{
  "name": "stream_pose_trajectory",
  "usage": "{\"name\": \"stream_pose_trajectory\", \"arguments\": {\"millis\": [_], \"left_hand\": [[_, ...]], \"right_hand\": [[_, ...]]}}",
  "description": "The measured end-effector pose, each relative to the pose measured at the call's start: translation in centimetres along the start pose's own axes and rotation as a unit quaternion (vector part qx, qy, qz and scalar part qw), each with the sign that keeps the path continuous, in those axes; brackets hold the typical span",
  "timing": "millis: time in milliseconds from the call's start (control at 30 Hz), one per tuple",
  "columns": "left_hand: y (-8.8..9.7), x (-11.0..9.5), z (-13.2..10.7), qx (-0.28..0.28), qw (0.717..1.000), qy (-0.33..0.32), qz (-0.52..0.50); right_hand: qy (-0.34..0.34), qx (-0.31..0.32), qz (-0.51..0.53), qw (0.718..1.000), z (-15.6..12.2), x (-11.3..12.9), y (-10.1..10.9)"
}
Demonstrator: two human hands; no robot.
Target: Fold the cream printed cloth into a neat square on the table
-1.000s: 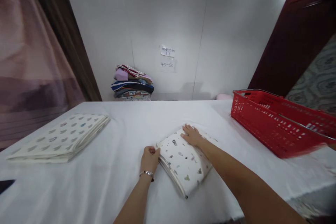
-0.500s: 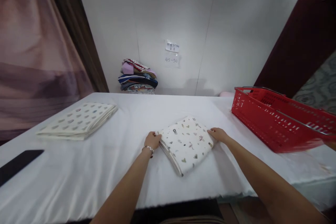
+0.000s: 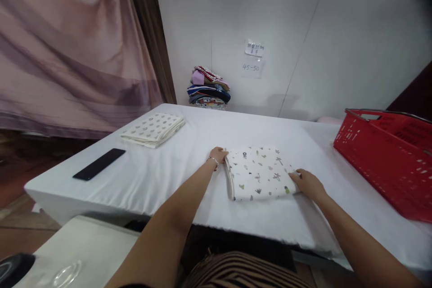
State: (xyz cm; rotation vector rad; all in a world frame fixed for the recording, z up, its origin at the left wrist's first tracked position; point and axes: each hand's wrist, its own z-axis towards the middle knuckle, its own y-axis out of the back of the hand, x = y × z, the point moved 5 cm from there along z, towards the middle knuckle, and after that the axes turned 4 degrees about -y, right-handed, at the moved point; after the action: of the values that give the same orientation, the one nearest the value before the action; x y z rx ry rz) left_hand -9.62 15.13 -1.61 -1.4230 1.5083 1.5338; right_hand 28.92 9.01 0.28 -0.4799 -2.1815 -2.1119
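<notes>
A folded white cloth (image 3: 258, 173) printed with small plants, palm trees and other motifs lies on the white-covered table (image 3: 162, 180) in front of me. My left hand (image 3: 218, 155), with a bracelet at the wrist, pinches its upper left corner between thumb and fingers. On the opposite side, my right hand (image 3: 307, 183) grips the right edge, fingers closed on the fabric. Several layers show along the cloth's left fold. Farther left on the table rests a second folded cloth (image 3: 153, 129), cream with rows of grey motifs, touched by neither hand.
A red plastic basket (image 3: 384, 162) stands at the right. Toward the left front lies a flat black slab (image 3: 99, 164), perhaps a phone. Folded fabrics (image 3: 208, 90) are stacked by the wall behind the table. A white surface (image 3: 84, 252) sits below the table's front left edge.
The printed cloth has turned, so its near edge runs closer to parallel with the table front. Both hands keep their hold. My view has swung left and down.
</notes>
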Motion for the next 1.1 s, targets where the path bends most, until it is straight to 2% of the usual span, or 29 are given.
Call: {"name": "stream_pose_trajectory", "arguments": {"millis": [67, 133, 167, 233, 333, 433, 533, 667, 833, 967, 1100], "left_hand": [[0.3, 0.3, -0.9, -0.013, 1.0, -0.001, -0.019], [0.7, 0.7, -2.1, -0.021, 0.999, 0.0, -0.035], [0.9, 0.9, -2.8, -0.02, 0.999, 0.002, -0.042], [1.1, 1.4, -4.4, -0.007, 0.998, 0.008, -0.057], [0.7, 1.9, -6.6, 0.03, 0.996, 0.018, -0.08], [0.1, 2.2, -8.0, 0.048, 0.993, 0.027, -0.1], [-0.2, 2.1, -8.4, 0.038, 0.992, 0.03, -0.112], [-0.4, 1.9, -8.4, 0.022, 0.992, 0.034, -0.117], [-0.6, 1.8, -8.4, 0.018, 0.992, 0.038, -0.117], [-0.6, 1.8, -8.5, 0.021, 0.992, 0.038, -0.115], [-0.7, 1.9, -8.3, 0.026, 0.993, 0.034, -0.112]], "right_hand": [[0.045, -0.066, 0.015, 0.997, -0.6, 1.5, 0.8], [0.099, -0.097, 0.071, 0.988, -1.5, 4.0, 1.3], [0.117, -0.089, 0.116, 0.982, -2.0, 5.4, 1.2], [0.134, -0.032, 0.209, 0.968, -3.0, 8.4, 0.4], [0.182, 0.024, 0.292, 0.939, -4.5, 13.3, -1.0], [0.223, 0.037, 0.321, 0.92, -5.4, 17.4, -2.1], [0.245, 0.042, 0.301, 0.921, -5.5, 20.3, -2.6], [0.235, 0.036, 0.234, 0.943, -4.9, 22.4, -2.8], [0.196, 0.04, 0.164, 0.966, -4.3, 23.4, -3.4], [0.178, 0.045, 0.129, 0.975, -4.0, 23.7, -4.1], [0.178, 0.045, 0.141, 0.973, -3.8, 23.8, -4.5]]}}
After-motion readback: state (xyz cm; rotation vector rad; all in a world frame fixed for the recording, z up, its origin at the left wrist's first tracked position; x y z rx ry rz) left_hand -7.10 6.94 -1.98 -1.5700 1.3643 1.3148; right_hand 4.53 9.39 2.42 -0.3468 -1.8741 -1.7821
